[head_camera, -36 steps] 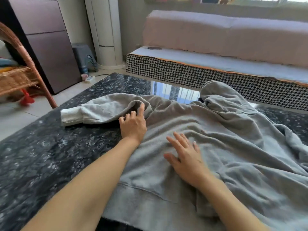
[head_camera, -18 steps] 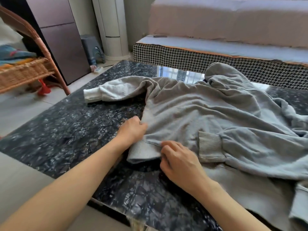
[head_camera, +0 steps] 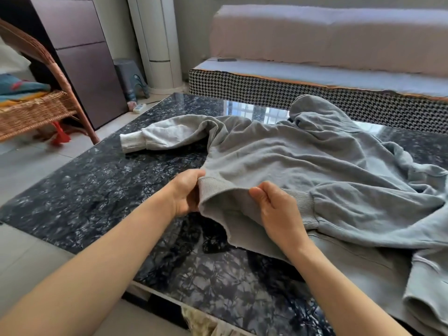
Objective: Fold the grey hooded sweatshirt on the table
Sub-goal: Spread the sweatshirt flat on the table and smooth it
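Observation:
The grey hooded sweatshirt (head_camera: 303, 161) lies rumpled across the dark marble table (head_camera: 97, 180), its hood at the far side and one sleeve stretched out to the left. My left hand (head_camera: 186, 195) grips the ribbed hem at its left corner. My right hand (head_camera: 278, 212) pinches the same hem a little to the right. Between both hands the hem is lifted off the table top. A ribbed cuff lies just right of my right hand.
A wicker chair (head_camera: 41, 103) stands on the floor to the left. A sofa with a houndstooth edge (head_camera: 315, 93) runs behind the table. A dark cabinet (head_camera: 80, 52) and a white tower unit (head_camera: 157, 44) stand at the back left.
Both hands left the flat cloth, came back to the near hem and took hold of it. The hem now rises off the table.

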Demonstrator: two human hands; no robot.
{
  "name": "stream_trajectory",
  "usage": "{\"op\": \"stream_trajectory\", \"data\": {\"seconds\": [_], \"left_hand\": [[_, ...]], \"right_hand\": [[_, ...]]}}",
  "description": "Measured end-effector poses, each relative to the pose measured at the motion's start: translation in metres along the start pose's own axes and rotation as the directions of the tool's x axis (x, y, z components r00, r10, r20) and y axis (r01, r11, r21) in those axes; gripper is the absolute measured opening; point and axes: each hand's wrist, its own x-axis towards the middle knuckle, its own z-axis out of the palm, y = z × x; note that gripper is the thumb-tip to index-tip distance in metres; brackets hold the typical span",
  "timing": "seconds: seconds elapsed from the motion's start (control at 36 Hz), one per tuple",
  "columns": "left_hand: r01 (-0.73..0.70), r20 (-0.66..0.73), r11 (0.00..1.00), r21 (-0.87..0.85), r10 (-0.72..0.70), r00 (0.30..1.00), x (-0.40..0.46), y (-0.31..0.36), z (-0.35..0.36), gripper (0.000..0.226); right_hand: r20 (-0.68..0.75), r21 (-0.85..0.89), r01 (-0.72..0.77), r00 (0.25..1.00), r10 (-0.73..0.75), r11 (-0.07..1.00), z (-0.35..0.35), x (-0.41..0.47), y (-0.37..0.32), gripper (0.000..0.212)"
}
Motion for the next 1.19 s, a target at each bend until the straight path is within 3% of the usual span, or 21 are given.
{"op": "stream_trajectory", "data": {"seconds": [0.08, 0.11, 0.17, 0.19, 0.22, 0.28, 0.31, 0.39, 0.47, 0.56, 0.61, 0.69, 0.75, 0.86, 0.92, 0.97, 1.08, 1.14, 1.19], "left_hand": [[-0.070, -0.102, 0.997, -0.029, 0.067, 0.993, 0.002, -0.002, -0.002, 0.026], [-0.097, -0.141, 0.995, -0.020, 0.093, 0.986, 0.002, -0.003, -0.002, 0.025], [-0.166, -0.206, 0.984, 0.062, 0.175, 0.963, 0.001, -0.004, -0.001, 0.028], [-0.197, -0.240, 0.961, 0.193, 0.241, 0.940, 0.001, -0.005, -0.002, 0.030], [-0.212, -0.273, 0.891, 0.401, 0.337, 0.901, 0.001, -0.006, -0.003, 0.034], [-0.128, -0.259, 0.577, 0.807, 0.540, 0.801, -0.001, -0.010, -0.007, 0.047], [-0.044, -0.233, 0.423, 0.905, 0.578, 0.782, -0.005, -0.012, -0.007, 0.055], [0.143, -0.176, 0.103, 0.984, 0.578, 0.796, -0.006, -0.026, -0.007, 0.062], [0.211, -0.087, -0.130, 0.969, 0.618, 0.782, -0.002, -0.037, -0.006, 0.060], [0.230, -0.051, -0.190, 0.954, 0.656, 0.753, -0.002, -0.038, -0.008, 0.060], [0.197, 0.009, -0.220, 0.955, 0.687, 0.726, -0.002, -0.037, -0.005, 0.060], [0.044, 0.240, -0.365, 0.930, 0.694, 0.679, 0.004, -0.034, 0.007, 0.062], [-0.063, 0.389, -0.459, 0.886, 0.663, 0.639, 0.006, -0.033, 0.028, 0.058], [-0.302, 0.573, -0.498, 0.813, 0.589, 0.570, 0.000, -0.037, 0.097, 0.036], [-0.413, 0.586, -0.416, 0.810, 0.563, 0.582, -0.005, -0.044, 0.129, 0.036], [-0.437, 0.578, -0.379, 0.816, 0.553, 0.600, -0.003, -0.051, 0.155, 0.047], [-0.568, 0.579, -0.246, 0.786, 0.614, 0.536, -0.004, -0.054, 0.186, 0.061], [-0.642, 0.629, -0.258, 0.722, 0.631, 0.454, -0.002, -0.055, 0.203, 0.061], [-0.676, 0.663, -0.278, 0.682, 0.625, 0.412, -0.005, -0.054, 0.217, 0.060]], "right_hand": [[-0.005, -0.177, 0.080, 0.997, -0.082, 0.981, 0.000, -0.001, -0.010, 0.027], [-0.056, -0.257, 0.130, 0.987, -0.149, 0.958, 0.000, -0.002, -0.013, 0.032], [-0.147, -0.414, 0.295, 0.912, -0.383, 0.861, 0.002, -0.003, -0.015, 0.046], [-0.156, -0.479, 0.364, 0.860, -0.486, 0.799, 0.003, -0.003, -0.015, 0.047], [-0.141, -0.530, 0.414, 0.818, -0.558, 0.740, 0.004, -0.003, -0.013, 0.043], [-0.072, -0.602, 0.471, 0.772, -0.631, 0.645, 0.005, -0.006, -0.003, 0.035], [-0.021, -0.623, 0.485, 0.774, -0.632, 0.614, 0.006, -0.009, 0.005, 0.033], [0.115, -0.620, 0.469, 0.847, -0.519, 0.628, 0.011, -0.020, 0.028, 0.025], [0.096, -0.570, 0.377, 0.913, -0.396, 0.730, 0.004, -0.029, 0.038, 0.027], [0.034, -0.649, 0.265, 0.947, -0.321, 0.713, -0.018, -0.029, 0.040, 0.032], [0.032, -0.707, 0.155, 0.982, -0.187, 0.690, -0.035, -0.028, 0.042, 0.044], [0.106, -0.724, 0.020, 0.991, 0.082, 0.689, -0.059, -0.026, 0.045, 0.066], [0.128, -0.764, 0.023, 0.985, 0.118, 0.645, -0.071, -0.024, 0.048, 0.063], [0.137, -0.841, 0.052, 0.983, 0.119, 0.538, -0.091, -0.023, 0.042, 0.037], [0.102, -0.823, 0.021, 0.988, 0.112, 0.568, -0.100, -0.023, 0.038, 0.031], [0.018, -0.753, -0.079, 0.990, 0.141, 0.653, -0.115, -0.024, 0.035, 0.028], [-0.241, -0.479, -0.251, 0.959, 0.148, 0.841, -0.158, -0.018, 0.043, 0.019], [-0.411, -0.243, -0.326, 0.888, 0.207, 0.914, -0.192, -0.012, 0.049, 0.014], [-0.582, 0.041, -0.306, 0.767, 0.272, 0.951, -0.226, -0.007, 0.053, 0.016]]}}
